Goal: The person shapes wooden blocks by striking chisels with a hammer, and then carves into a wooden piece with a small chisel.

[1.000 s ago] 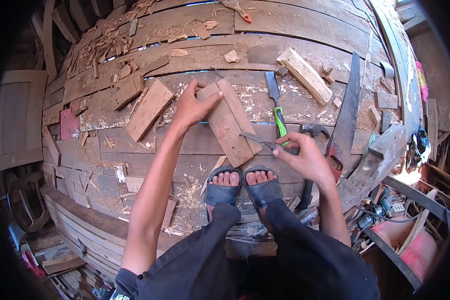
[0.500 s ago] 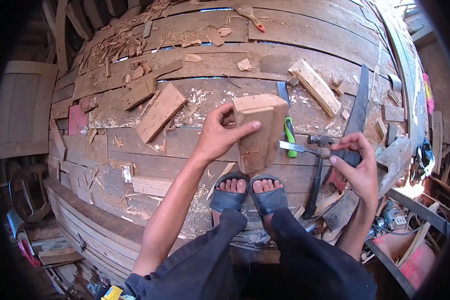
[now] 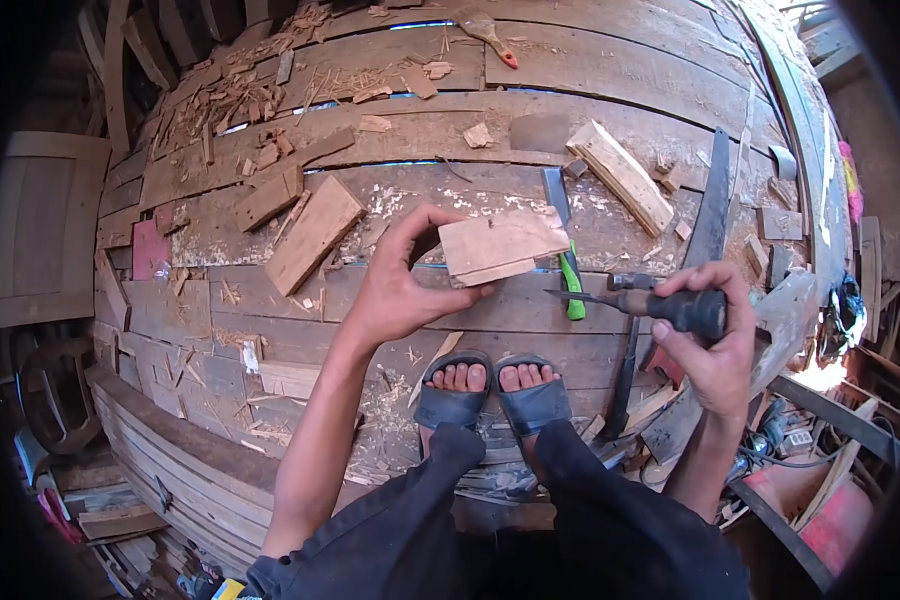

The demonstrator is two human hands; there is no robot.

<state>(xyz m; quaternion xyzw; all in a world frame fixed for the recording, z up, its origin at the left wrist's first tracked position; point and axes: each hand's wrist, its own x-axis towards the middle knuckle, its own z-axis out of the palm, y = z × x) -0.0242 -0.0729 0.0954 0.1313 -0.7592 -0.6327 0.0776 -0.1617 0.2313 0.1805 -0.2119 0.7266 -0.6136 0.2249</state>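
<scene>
My left hand (image 3: 400,285) grips a wooden block (image 3: 500,245) at its left side, tilted so that its end faces me. My right hand (image 3: 715,335) is wrapped round the black handle of a chisel (image 3: 685,312), whose thin blade points left, below and right of the block, apart from it. Behind them on the planks lies a second chisel with a green handle (image 3: 571,280). A hammer (image 3: 625,375) lies just left of my right hand, its head partly hidden behind the held chisel.
A hand saw (image 3: 713,205) lies at the right. Wood blocks (image 3: 315,235) (image 3: 622,178), shavings and a brush (image 3: 485,35) are spread over the plank floor (image 3: 370,90). Two sandalled feet (image 3: 455,390) are below the block. A pink container (image 3: 835,515) stands at the lower right.
The block has been turned from lying flat to showing its end. My right hand has moved right with the chisel, off the block, and its blade has rolled edge-on.
</scene>
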